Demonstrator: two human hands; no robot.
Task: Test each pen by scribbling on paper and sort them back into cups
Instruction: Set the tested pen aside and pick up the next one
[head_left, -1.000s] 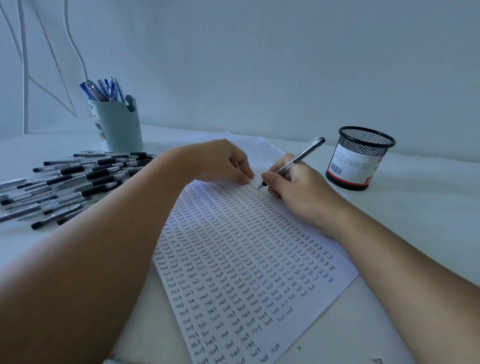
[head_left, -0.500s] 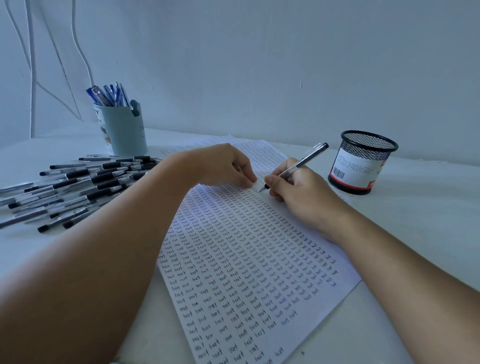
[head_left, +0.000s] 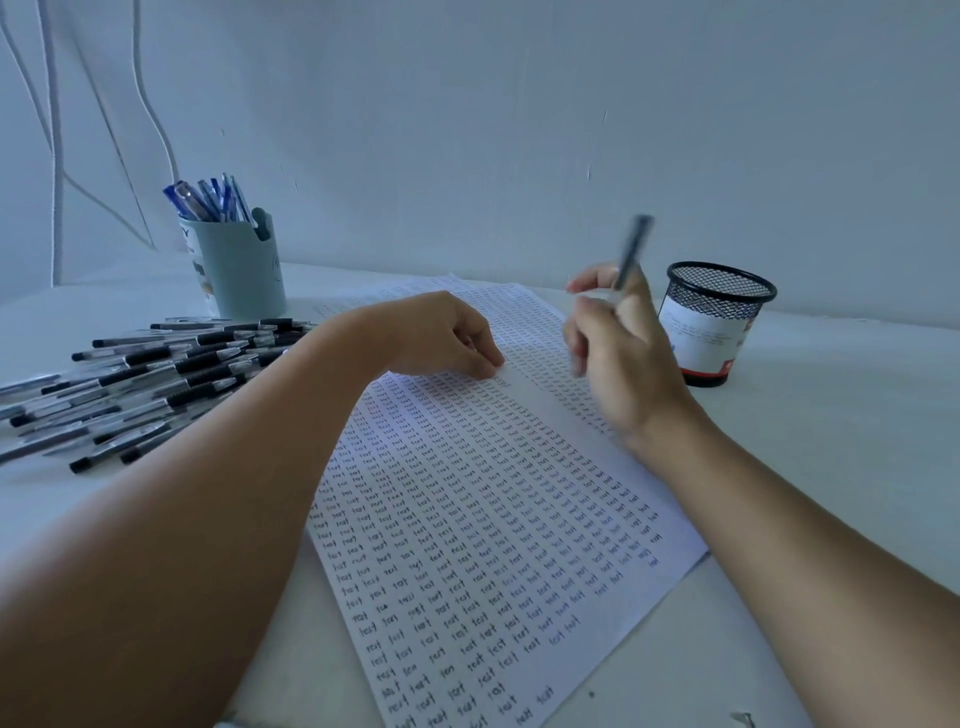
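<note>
Head view, looking down at a sheet of paper (head_left: 483, 519) covered in rows of the small handwritten word "test"; every place below is given relative to this paper. Above its far right corner, the right hand (head_left: 618, 358) is raised off the sheet and pinches a pen (head_left: 631, 252) between thumb and fingers, the pen blurred and pointing up (its tip is hidden behind the fingers). The left hand (head_left: 447, 338) rests on the upper middle of the paper, fingers loosely curled, fingertips pressing the sheet flat and holding nothing. Just off the paper's right edge stands a black mesh cup (head_left: 714, 322), apparently empty. Beyond the far left corner stands a pale blue cup (head_left: 241, 270) holding blue pens (head_left: 208, 200). Left of the paper lies a loose pile of black-capped pens (head_left: 150, 374) on the white table (head_left: 831, 441). The pen is likely light, stiff and smooth, so a firm pinch at mid-barrel should suit dropping it upright into a cup.
</note>
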